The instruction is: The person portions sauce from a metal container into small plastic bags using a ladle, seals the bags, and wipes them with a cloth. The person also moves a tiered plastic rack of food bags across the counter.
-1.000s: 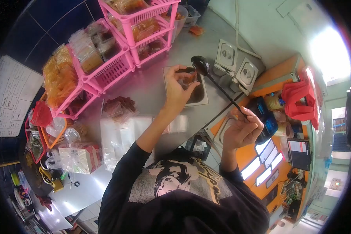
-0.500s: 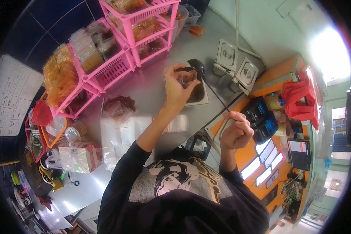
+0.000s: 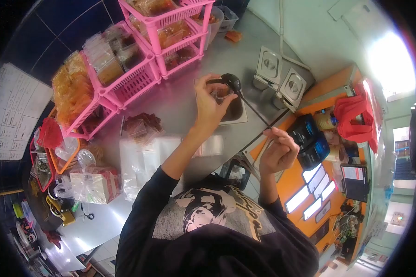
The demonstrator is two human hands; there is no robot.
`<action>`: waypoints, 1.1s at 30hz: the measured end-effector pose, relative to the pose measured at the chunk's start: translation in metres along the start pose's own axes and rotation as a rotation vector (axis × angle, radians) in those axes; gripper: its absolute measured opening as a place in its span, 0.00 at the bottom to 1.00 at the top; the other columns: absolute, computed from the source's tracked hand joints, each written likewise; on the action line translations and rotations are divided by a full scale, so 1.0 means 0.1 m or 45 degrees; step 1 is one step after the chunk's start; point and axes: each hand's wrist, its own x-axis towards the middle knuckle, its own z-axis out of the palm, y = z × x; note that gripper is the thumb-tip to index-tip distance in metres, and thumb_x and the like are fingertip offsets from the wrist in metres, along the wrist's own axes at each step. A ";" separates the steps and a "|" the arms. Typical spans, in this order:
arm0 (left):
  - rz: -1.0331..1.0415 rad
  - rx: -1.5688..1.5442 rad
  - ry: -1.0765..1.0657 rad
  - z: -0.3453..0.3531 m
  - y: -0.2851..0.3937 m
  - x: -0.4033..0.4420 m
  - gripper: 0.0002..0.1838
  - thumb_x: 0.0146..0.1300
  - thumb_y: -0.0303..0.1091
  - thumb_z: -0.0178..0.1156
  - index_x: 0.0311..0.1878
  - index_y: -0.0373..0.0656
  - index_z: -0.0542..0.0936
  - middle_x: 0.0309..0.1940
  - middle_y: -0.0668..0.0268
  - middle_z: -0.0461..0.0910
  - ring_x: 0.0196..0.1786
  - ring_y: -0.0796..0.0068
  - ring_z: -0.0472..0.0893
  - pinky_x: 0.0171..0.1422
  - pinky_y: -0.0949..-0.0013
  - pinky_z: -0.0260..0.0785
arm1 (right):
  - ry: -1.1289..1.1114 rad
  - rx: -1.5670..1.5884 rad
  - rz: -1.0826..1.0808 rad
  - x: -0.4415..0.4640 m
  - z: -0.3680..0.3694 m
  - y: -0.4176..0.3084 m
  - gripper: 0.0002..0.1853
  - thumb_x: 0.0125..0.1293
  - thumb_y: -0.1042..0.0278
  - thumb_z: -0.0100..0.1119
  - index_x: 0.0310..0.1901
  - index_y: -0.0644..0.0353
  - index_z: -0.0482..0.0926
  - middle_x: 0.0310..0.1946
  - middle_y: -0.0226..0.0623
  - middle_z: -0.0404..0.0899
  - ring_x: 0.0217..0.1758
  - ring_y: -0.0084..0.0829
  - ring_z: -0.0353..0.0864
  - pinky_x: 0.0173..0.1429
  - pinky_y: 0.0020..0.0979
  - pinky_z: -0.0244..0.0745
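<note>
My left hand (image 3: pixel 209 104) is closed around a small clear plastic bag (image 3: pixel 223 93), its mouth held apart by thumb and fingers. Some reddish-brown contents show through the plastic. In my right hand (image 3: pixel 279 150) is the end of a long, thin ladle handle. The ladle's black bowl (image 3: pixel 232 82) hangs tilted over the bag's mouth, close to my left fingers. Below both sits a rectangular metal pan (image 3: pixel 241 121) of dark brown sauce, partly hidden by my left hand. Whether sauce is flowing from the ladle cannot be made out.
Pink stacked baskets (image 3: pixel 133 87) with filled sachets stand at the back left. Dark red sachets (image 3: pixel 143 127) and stacks of clear bags (image 3: pixel 143 159) lie left of my forearm. Two lidded metal pans (image 3: pixel 269 63) stand to the right, beyond an orange shelf (image 3: pixel 296 188) with phones.
The ladle's bowl has shifted slightly down and left, over the bag's mouth, and turned. My right hand has rotated and its fingers have loosened somewhat. The left hand stays in place.
</note>
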 end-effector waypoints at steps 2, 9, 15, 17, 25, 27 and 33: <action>0.019 0.001 0.006 0.00 0.01 0.01 0.39 0.49 0.18 0.69 0.57 0.38 0.52 0.54 0.56 0.65 0.43 0.70 0.78 0.44 0.71 0.74 | 0.090 0.063 0.107 -0.01 0.02 0.02 0.13 0.76 0.64 0.37 0.40 0.67 0.65 0.37 0.55 0.79 0.30 0.38 0.81 0.36 0.36 0.78; 0.077 0.034 0.039 0.02 0.00 0.00 0.41 0.48 0.19 0.71 0.57 0.38 0.52 0.55 0.54 0.64 0.44 0.69 0.79 0.45 0.70 0.75 | 0.519 0.692 0.949 0.02 -0.08 0.16 0.13 0.74 0.61 0.44 0.41 0.63 0.69 0.46 0.48 0.76 0.43 0.33 0.79 0.49 0.31 0.78; 0.119 0.101 0.025 0.01 -0.03 0.00 0.41 0.48 0.19 0.71 0.58 0.39 0.51 0.56 0.54 0.65 0.44 0.69 0.79 0.45 0.70 0.75 | 0.648 1.043 1.313 -0.14 -0.24 0.45 0.12 0.73 0.65 0.46 0.43 0.67 0.72 0.47 0.50 0.76 0.46 0.33 0.79 0.57 0.30 0.78; 0.095 0.058 0.019 0.02 -0.02 -0.01 0.41 0.48 0.19 0.71 0.58 0.39 0.51 0.56 0.53 0.65 0.44 0.68 0.79 0.45 0.69 0.75 | 0.660 1.120 1.371 -0.17 -0.26 0.51 0.12 0.73 0.66 0.47 0.42 0.69 0.71 0.47 0.50 0.76 0.46 0.34 0.79 0.57 0.30 0.78; 0.087 0.011 0.036 0.01 -0.05 -0.01 0.41 0.48 0.20 0.71 0.58 0.39 0.51 0.56 0.53 0.65 0.44 0.68 0.79 0.46 0.68 0.75 | 0.688 1.252 1.519 -0.16 -0.24 0.54 0.12 0.72 0.69 0.46 0.41 0.73 0.71 0.47 0.50 0.75 0.47 0.34 0.78 0.58 0.29 0.79; 0.062 0.045 0.003 0.00 -0.02 0.00 0.42 0.48 0.20 0.71 0.58 0.38 0.51 0.56 0.53 0.65 0.44 0.68 0.79 0.46 0.68 0.75 | 0.682 1.278 1.514 -0.15 -0.24 0.53 0.12 0.73 0.69 0.46 0.41 0.72 0.70 0.47 0.50 0.75 0.47 0.34 0.78 0.58 0.29 0.79; 0.038 0.072 -0.003 -0.01 0.06 -0.01 0.42 0.48 0.21 0.72 0.58 0.38 0.51 0.56 0.53 0.65 0.44 0.69 0.79 0.46 0.69 0.75 | 0.656 1.257 1.510 -0.11 -0.21 0.47 0.11 0.72 0.69 0.46 0.41 0.71 0.70 0.47 0.49 0.75 0.47 0.33 0.78 0.57 0.28 0.79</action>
